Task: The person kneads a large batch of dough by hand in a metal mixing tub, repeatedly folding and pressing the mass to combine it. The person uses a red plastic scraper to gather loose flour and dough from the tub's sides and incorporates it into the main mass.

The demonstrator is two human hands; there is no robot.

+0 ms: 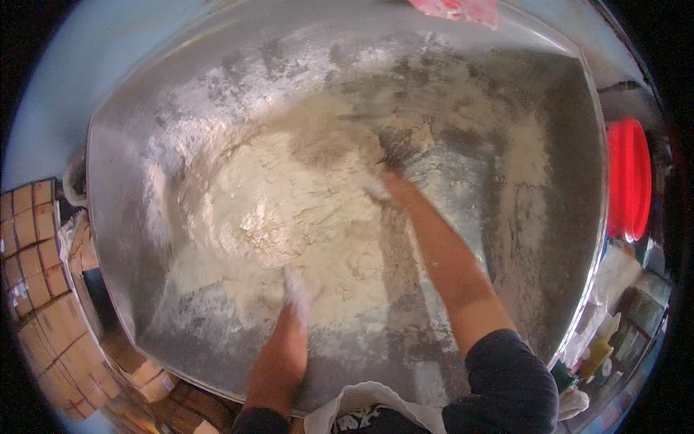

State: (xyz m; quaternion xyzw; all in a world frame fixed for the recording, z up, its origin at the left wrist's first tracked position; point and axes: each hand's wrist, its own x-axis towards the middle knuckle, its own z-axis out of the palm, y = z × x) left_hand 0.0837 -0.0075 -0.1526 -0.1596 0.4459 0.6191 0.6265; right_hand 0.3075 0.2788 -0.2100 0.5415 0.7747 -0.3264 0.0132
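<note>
A broad, pale, wet-looking mass of dough (282,181) with loose flour around it spreads over the bottom of a large metal trough (119,217). My left hand (296,288), white with flour, is at the near edge of the dough, and motion blurs its fingers. Farther off and to the right, my right hand (377,188) is at the right side of the dough, coated in it. Its fingers are smeared and partly sunk from sight, so their shape does not show. Both forearms reach in over the trough's near rim.
Brown cardboard boxes (58,333) are stacked outside the trough at the left. Outside the right rim stands a red plastic tub (627,181), with bags and small containers (600,354) below it. A red-and-white plastic piece (459,10) lies over the far rim.
</note>
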